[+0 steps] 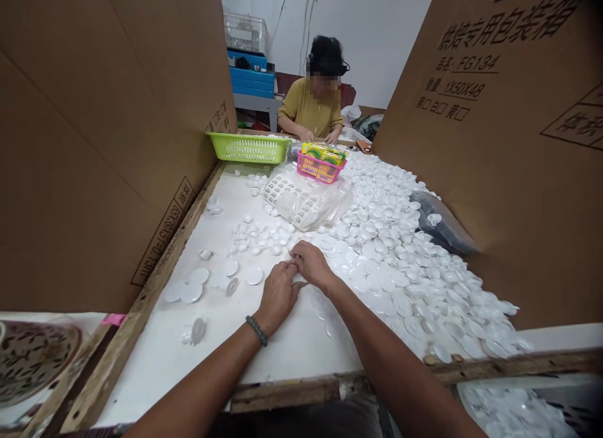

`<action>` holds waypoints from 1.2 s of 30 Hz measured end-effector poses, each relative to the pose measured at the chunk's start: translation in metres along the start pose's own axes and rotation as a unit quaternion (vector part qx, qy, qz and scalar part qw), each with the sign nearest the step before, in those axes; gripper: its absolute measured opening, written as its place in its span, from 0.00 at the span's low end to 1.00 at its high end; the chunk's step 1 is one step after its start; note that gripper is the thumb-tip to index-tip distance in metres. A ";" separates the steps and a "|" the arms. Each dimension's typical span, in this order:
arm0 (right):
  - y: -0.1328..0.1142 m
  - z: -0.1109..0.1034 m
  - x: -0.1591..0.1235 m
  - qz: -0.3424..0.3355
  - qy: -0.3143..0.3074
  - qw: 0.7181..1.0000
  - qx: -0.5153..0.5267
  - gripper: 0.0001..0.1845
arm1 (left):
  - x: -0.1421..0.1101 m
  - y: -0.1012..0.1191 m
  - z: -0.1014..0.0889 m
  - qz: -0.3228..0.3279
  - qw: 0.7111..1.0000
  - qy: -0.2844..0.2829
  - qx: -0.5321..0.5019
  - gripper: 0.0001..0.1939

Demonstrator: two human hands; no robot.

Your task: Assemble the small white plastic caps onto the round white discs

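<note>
My left hand, with a beaded bracelet on its wrist, meets my right hand over the middle of the white tabletop. The fingers of both hands are curled and pressed together; whatever is between them is hidden. Just beyond lies a loose group of small white pieces. Flat white discs lie to the left of my hands, some joined to small stems. A large spread of white round plastic pieces reaches close to my right hand and forearm.
Ahead lie a clear plastic bag with printed labels, a pink basket of yellow packets and a green basket. Cardboard walls flank both sides. A dark bag lies right. Opposite sits a person in a yellow top, hands on the table.
</note>
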State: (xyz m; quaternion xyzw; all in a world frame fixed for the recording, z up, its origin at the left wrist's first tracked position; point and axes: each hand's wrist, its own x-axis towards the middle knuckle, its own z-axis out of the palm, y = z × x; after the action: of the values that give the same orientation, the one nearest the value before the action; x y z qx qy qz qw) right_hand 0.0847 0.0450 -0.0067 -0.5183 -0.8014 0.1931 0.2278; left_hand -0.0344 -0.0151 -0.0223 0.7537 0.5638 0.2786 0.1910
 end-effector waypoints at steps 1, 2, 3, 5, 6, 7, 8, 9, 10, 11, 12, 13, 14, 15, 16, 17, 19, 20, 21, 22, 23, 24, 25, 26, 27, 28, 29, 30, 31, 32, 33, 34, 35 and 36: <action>0.001 -0.003 -0.002 -0.006 0.005 1.000 -0.004 0.07 | -0.001 -0.002 -0.001 -0.002 1.000 0.003 0.002 0.08; 0.001 -0.007 -0.005 -0.011 0.010 1.000 -0.013 0.07 | -0.003 -0.004 -0.003 -0.006 1.000 0.007 0.004 0.09; 0.001 -0.011 -0.010 -0.015 0.013 1.000 -0.024 0.07 | -0.006 -0.006 -0.004 -0.012 1.000 0.011 0.005 0.10; -0.001 -0.021 -0.020 -0.025 0.007 0.999 -0.045 0.09 | -0.011 -0.010 -0.007 -0.025 0.999 0.022 0.003 0.14; -0.003 -0.025 -0.026 -0.031 0.001 0.998 -0.051 0.09 | -0.013 -0.012 -0.007 -0.028 0.999 0.027 -0.001 0.17; -0.006 -0.027 -0.032 -0.040 -0.008 0.998 -0.056 0.09 | -0.016 -0.013 -0.007 -0.028 0.999 0.030 -0.007 0.20; -0.008 -0.028 -0.037 -0.051 -0.017 0.997 -0.060 0.09 | -0.018 -0.014 -0.006 -0.027 0.999 0.032 -0.014 0.23; -0.010 -0.026 -0.042 -0.063 -0.024 0.996 -0.064 0.09 | -0.019 -0.015 -0.005 -0.026 0.999 0.033 -0.021 0.24; -0.011 -0.024 -0.046 -0.074 -0.030 0.994 -0.070 0.09 | -0.020 -0.016 -0.003 -0.024 0.999 0.035 -0.027 0.24; -0.011 -0.020 -0.049 -0.083 -0.034 0.993 -0.079 0.10 | -0.020 -0.016 -0.001 -0.022 0.998 0.038 -0.034 0.23; -0.011 -0.016 -0.051 -0.089 -0.036 0.991 -0.089 0.10 | -0.021 -0.017 0.000 -0.020 0.998 0.043 -0.039 0.22; -0.010 -0.013 -0.053 -0.093 -0.035 0.990 -0.101 0.11 | -0.020 -0.017 0.002 -0.018 0.998 0.048 -0.043 0.21; -0.010 -0.010 -0.054 -0.095 -0.034 0.988 -0.114 0.11 | -0.020 -0.018 0.003 -0.016 0.997 0.053 -0.045 0.19; -0.009 -0.007 -0.054 -0.098 -0.034 0.986 -0.128 0.11 | -0.020 -0.018 0.004 -0.016 0.997 0.057 -0.045 0.18; -0.009 -0.006 -0.053 -0.102 -0.037 0.984 -0.143 0.11 | -0.020 -0.018 0.004 -0.016 0.997 0.060 -0.042 0.18; -0.010 -0.005 -0.053 -0.107 -0.041 0.980 -0.160 0.11 | -0.020 -0.018 0.004 -0.019 0.997 0.062 -0.039 0.17; -0.013 -0.005 -0.051 -0.117 -0.054 0.972 -0.196 0.11 | -0.020 -0.017 0.005 -0.025 0.997 0.064 -0.036 0.18; -0.014 -0.005 -0.050 -0.121 -0.060 0.968 -0.211 0.11 | -0.020 -0.017 0.005 -0.028 0.997 0.064 -0.039 0.18; -0.016 -0.006 -0.049 -0.125 -0.064 0.965 -0.222 0.11 | -0.020 -0.016 0.005 -0.031 0.997 0.063 -0.043 0.18; -0.018 -0.006 -0.049 -0.126 -0.066 0.963 -0.228 0.11 | -0.020 -0.016 0.005 -0.034 0.996 0.061 -0.048 0.19; -0.019 -0.005 -0.049 -0.127 -0.067 0.963 -0.230 0.11 | -0.020 -0.016 0.004 -0.037 0.996 0.059 -0.053 0.19; -0.019 -0.005 -0.049 -0.128 -0.066 0.964 -0.225 0.11 | -0.020 -0.016 0.004 -0.039 0.996 0.058 -0.057 0.19; -0.018 -0.004 -0.049 -0.126 -0.063 0.967 -0.214 0.11 | -0.020 -0.015 0.003 -0.042 0.996 0.057 -0.061 0.19; -0.017 -0.003 -0.050 -0.120 -0.057 0.972 -0.193 0.11 | -0.020 -0.015 0.002 -0.043 0.995 0.056 -0.065 0.19; -0.016 -0.002 -0.051 -0.109 -0.048 0.980 -0.159 0.11 | -0.020 -0.014 0.000 -0.044 0.995 0.054 -0.068 0.17; -0.014 -0.001 -0.053 -0.090 -0.035 0.989 -0.113 0.10 | -0.020 -0.013 -0.003 -0.045 0.995 0.049 -0.074 0.16; -0.012 0.000 -0.054 -0.063 -0.022 0.996 -0.058 0.09 | -0.020 -0.013 -0.006 -0.047 0.995 0.040 -0.083 0.15; -0.010 0.000 -0.055 -0.032 -0.013 0.999 0.000 0.09 | -0.020 -0.012 -0.009 -0.051 0.994 0.029 -0.096 0.15; -0.009 0.001 -0.055 0.000 -0.008 0.999 0.053 0.09 | -0.020 -0.011 -0.013 -0.057 0.992 0.016 -0.113 0.15; -0.009 0.000 -0.056 0.028 -0.008 0.995 0.099 0.10 | -0.019 -0.010 -0.017 -0.067 0.989 0.007 -0.130 0.15; -0.009 0.000 -0.056 0.048 -0.009 0.990 0.133 0.11 | -0.019 -0.010 -0.021 -0.082 0.986 0.002 -0.144 0.14; -0.009 -0.001 -0.055 0.060 -0.010 0.986 0.155 0.12 | -0.017 -0.009 -0.025 -0.101 0.983 0.003 -0.153 0.14; -0.010 -0.003 -0.055 0.064 -0.009 0.984 0.165 0.13 | -0.016 -0.009 -0.027 -0.121 0.980 0.008 -0.156 0.14; -0.010 -0.005 -0.055 0.060 -0.006 0.984 0.166 0.14 | -0.014 -0.009 -0.030 -0.144 0.977 0.014 -0.157 0.14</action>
State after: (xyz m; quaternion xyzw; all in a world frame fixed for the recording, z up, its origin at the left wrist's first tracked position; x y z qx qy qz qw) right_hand 0.0996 -0.0092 -0.0061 -0.5190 -0.7272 0.3399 0.2938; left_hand -0.0624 -0.0266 -0.0074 0.6215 0.6183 0.3435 0.3369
